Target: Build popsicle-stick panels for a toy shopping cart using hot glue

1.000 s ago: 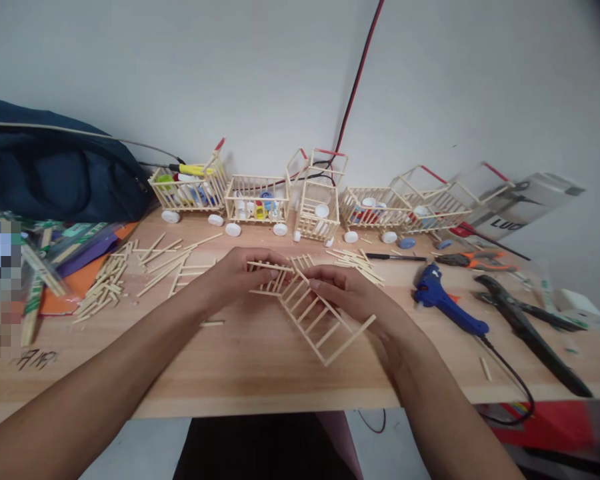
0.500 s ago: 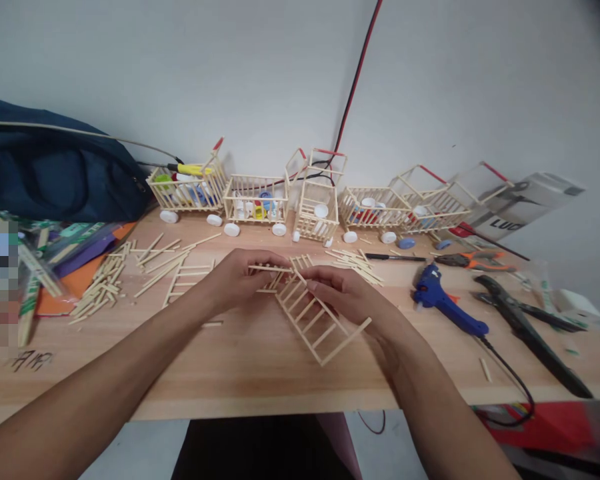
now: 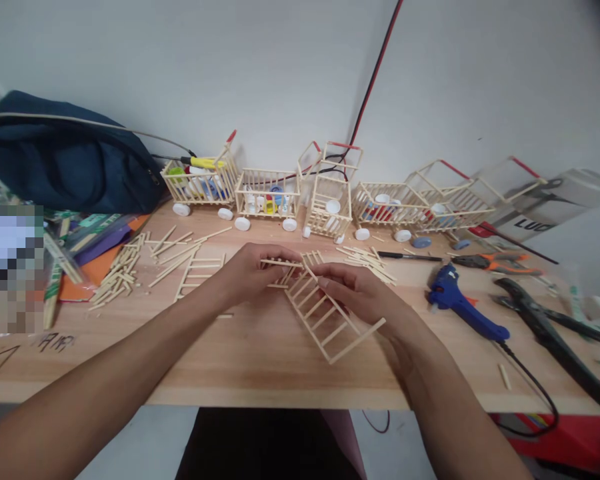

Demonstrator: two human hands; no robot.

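Observation:
Both hands hold a small frame of thin wooden sticks [image 3: 322, 312], with ladder-like rungs, above the table. My left hand [image 3: 257, 267] is closed on its far left part, fingers curled over the sticks. Around the right side of the frame, my right hand [image 3: 350, 290] is closed, its thumb along a long stick. One end of the frame tilts down toward me, with a longer stick jutting out to the right. A flat ladder-shaped stick panel [image 3: 200, 270] lies left of my left hand, partly hidden by the arm.
Several small stick carts with wheels, such as this one [image 3: 269, 193], line the wall. Loose sticks [image 3: 117, 277] lie left. To the right are a blue glue gun [image 3: 463, 310], pliers [image 3: 500, 263], a black-handled cutter [image 3: 550, 333] and a pen [image 3: 410, 256]. A blue bag [image 3: 75, 160] stands back left.
The view has turned slightly left, so the table's contents appear shifted right. Both hands keep their hold on the stick frame, with almost no change in pose.

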